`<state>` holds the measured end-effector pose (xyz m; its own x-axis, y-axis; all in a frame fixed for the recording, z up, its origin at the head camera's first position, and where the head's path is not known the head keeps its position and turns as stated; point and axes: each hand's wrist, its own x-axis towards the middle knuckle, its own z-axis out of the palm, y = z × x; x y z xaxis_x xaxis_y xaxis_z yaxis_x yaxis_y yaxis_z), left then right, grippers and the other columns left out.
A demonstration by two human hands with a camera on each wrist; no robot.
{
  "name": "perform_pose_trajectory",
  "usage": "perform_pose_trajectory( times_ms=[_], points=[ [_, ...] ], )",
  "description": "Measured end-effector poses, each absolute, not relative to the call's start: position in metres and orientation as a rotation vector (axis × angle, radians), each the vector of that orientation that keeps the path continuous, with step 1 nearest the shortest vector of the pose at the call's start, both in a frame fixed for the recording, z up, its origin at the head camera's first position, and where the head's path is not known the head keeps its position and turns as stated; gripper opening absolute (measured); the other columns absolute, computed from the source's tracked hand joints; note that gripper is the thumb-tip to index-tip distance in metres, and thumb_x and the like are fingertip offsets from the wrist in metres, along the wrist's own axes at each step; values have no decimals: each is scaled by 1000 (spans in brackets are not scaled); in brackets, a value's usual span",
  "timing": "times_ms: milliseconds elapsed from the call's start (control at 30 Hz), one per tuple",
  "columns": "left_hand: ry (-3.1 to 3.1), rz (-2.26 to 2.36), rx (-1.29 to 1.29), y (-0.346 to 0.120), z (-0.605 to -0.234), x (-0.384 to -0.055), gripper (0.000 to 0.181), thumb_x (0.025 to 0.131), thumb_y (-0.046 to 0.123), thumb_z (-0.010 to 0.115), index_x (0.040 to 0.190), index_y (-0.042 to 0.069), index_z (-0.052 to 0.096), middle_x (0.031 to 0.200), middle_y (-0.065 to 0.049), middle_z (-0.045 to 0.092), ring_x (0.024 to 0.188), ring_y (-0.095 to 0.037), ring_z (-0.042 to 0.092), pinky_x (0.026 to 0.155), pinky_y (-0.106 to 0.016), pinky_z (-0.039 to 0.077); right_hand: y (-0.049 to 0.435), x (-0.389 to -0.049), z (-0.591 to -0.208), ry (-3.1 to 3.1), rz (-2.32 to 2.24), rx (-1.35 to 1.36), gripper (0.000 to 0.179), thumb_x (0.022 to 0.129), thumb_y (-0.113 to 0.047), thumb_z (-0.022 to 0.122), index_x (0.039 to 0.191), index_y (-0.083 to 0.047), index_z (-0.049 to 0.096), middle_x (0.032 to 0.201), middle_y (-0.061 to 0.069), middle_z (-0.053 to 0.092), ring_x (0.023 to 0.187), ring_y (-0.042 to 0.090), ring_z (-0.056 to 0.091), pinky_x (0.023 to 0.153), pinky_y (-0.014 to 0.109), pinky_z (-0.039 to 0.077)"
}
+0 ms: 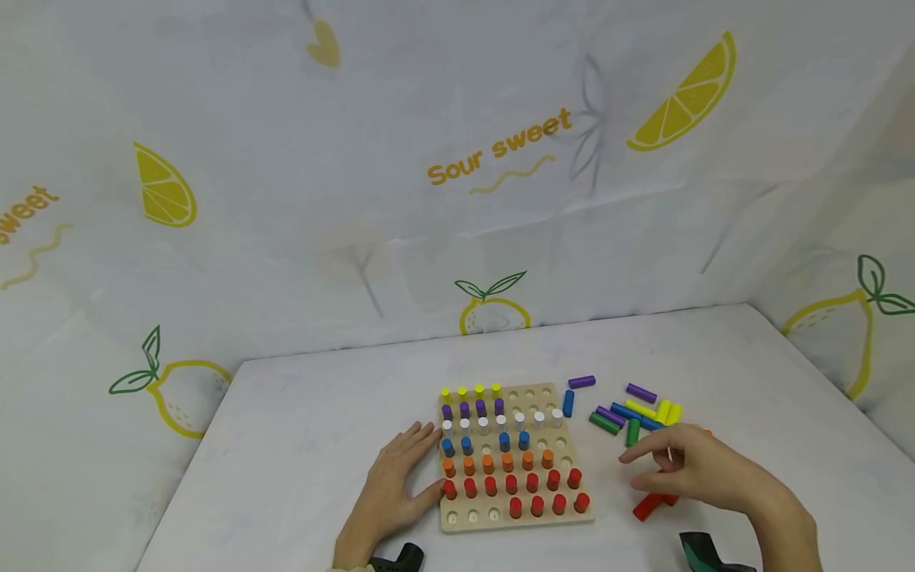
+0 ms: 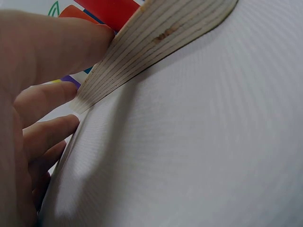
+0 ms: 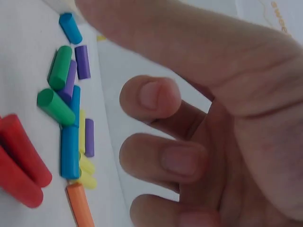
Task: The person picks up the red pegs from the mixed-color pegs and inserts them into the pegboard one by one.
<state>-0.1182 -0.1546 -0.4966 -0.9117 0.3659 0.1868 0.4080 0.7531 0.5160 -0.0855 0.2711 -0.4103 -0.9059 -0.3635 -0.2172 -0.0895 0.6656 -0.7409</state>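
A wooden pegboard (image 1: pixel 468 520) lies on the table with rows of yellow, purple, white, blue, orange and red pegs. Its front row has three bare holes at the left, and the blue row has a gap. My left hand (image 1: pixel 389 485) rests at the board's left edge, thumb and fingertips against its side. To the right of the board, my right hand (image 1: pixel 704 469) hovers above loose pegs with its fingers bent and nothing between them. Partly under it lie red pegs (image 1: pixel 646 507); in the right wrist view an orange peg (image 3: pixel 80 205) also shows.
Beyond my right hand lie loose green pegs (image 1: pixel 604 423), purple pegs (image 1: pixel 641 392), yellow pegs (image 1: pixel 663 411) and blue pegs (image 1: pixel 629 411). One blue peg (image 1: pixel 568 403) and one purple peg (image 1: pixel 582 381) lie by the board's far right corner. A printed cloth (image 1: pixel 286 262) hangs behind the table.
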Motion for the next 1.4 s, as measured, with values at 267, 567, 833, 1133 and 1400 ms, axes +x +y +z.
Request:
perform_pose_trajectory(
  times_ms=[267, 567, 833, 1133, 1400],
  points=[
    [-2867, -861, -635, -155, -498, -118, 64, 85, 42, 70, 146, 22, 58, 151, -1, 59, 148, -26, 47, 122, -55, 39, 285, -90, -421, 2622, -929, -128, 26, 83, -20, 83, 108, -14, 80, 76, 0, 58, 72, 11, 45, 55, 21, 40],
    [-2864, -848, -626, -155, -498, -117, 64, 86, 43, 70, 145, 23, 59, 151, 0, 59, 148, -26, 47, 122, -55, 40, 287, -92, -432, 2634, -906, -65, 23, 81, -13, 84, 104, -13, 81, 74, 0, 54, 72, 11, 43, 55, 21, 36],
    [-2848, -834, -636, -154, -498, -117, 64, 86, 43, 70, 145, 23, 59, 150, -1, 60, 147, -26, 48, 121, -54, 40, 283, -94, -433, 2642, -864, -57, 18, 86, -16, 80, 104, -12, 81, 73, -1, 53, 72, 11, 44, 55, 21, 34],
    [-2850, -827, -635, -155, -499, -117, 64, 86, 43, 70, 146, 23, 59, 150, 0, 59, 147, -26, 48, 121, -54, 41, 284, -96, -433, 2643, -851, -17, 22, 85, -22, 81, 106, -14, 81, 71, 0, 50, 72, 12, 43, 55, 22, 32],
    [-2862, -839, -620, -155, -499, -117, 64, 86, 44, 70, 146, 26, 58, 152, 1, 58, 148, -26, 47, 122, -54, 40, 282, -99, -437, 2641, -833, 9, 23, 83, -16, 82, 106, -12, 81, 72, 1, 50, 75, 15, 44, 55, 23, 32]
  ],
)
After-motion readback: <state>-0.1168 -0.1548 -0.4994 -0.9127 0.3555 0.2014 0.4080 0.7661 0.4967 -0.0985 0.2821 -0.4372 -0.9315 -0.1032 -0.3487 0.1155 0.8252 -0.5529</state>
